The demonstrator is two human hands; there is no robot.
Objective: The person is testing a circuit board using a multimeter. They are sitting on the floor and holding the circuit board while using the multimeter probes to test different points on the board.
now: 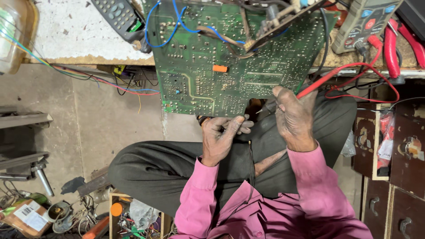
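At far left, a remote control [117, 17] lies on the pale desk [66, 31], with loose coloured wires trailing below the desk edge. Next comes the large green circuit board [221, 57], solder side up, hanging off the desk over your lap. Your left hand [221, 137] grips the board's lower edge, fingers curled around it. Just right of it, your right hand [294, 117] is closed on a red test probe [318, 82], its tip at the board's lower edge. The red lead runs up to a multimeter [361, 24] on the desk. Red-handled pliers [398, 44] lie beside it, above brown drawers [398, 146].
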